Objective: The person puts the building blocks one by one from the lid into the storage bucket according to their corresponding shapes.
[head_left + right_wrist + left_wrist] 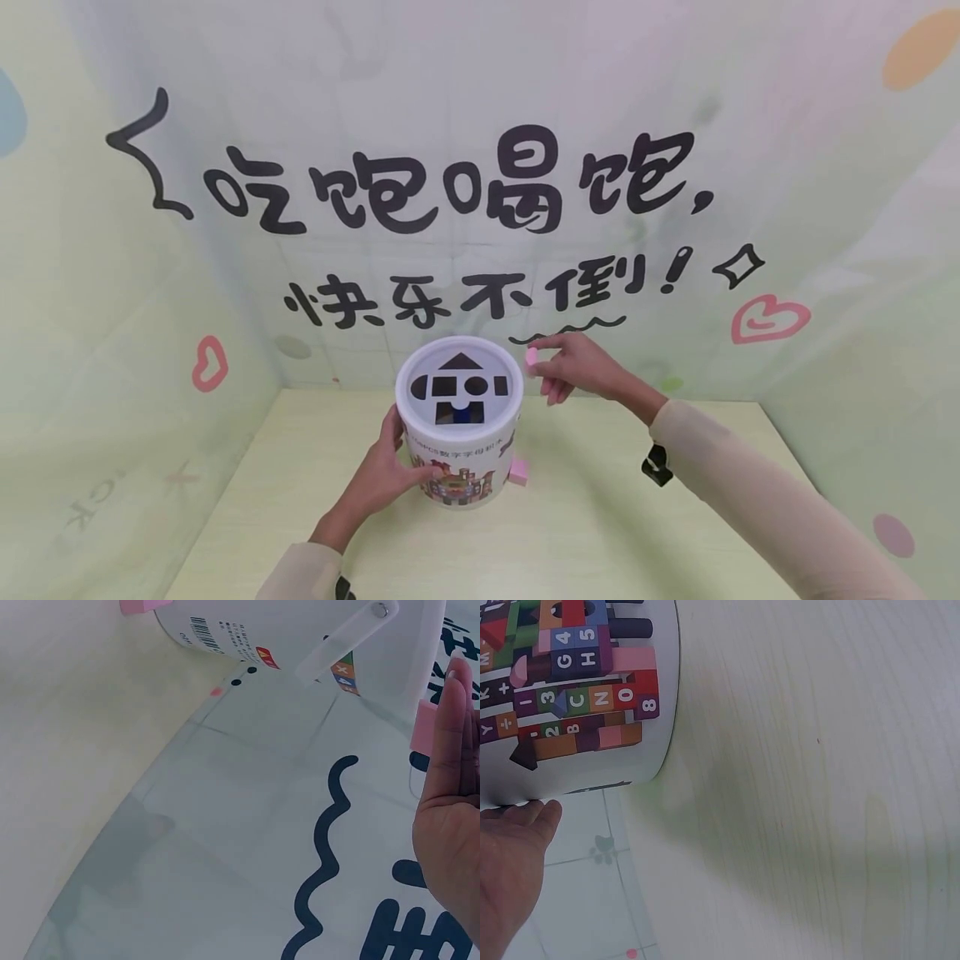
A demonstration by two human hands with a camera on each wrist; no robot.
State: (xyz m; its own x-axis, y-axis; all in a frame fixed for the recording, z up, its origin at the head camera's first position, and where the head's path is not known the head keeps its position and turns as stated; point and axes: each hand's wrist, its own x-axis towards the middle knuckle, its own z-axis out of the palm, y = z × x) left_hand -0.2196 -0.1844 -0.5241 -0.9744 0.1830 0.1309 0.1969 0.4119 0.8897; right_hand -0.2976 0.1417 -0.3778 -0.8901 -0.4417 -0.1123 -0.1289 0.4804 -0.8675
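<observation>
A white bucket stands upright on the table, printed with letter and number blocks. Its white lid has several cut-outs, among them a triangle, a square and a circle; something blue shows through the front one. My left hand grips the bucket's left side, thumb across the front and fingers partly hidden behind. Just right of the lid's rim, my right hand pinches a small pink block between thumb and forefinger, apart from the lid. Another pink block lies on the table against the bucket's lower right side.
The pale wooden table meets a printed cloth backdrop with large black characters behind it. Cloth walls rise at left and right. A translucent handle is attached to the bucket's side, as the right wrist view shows.
</observation>
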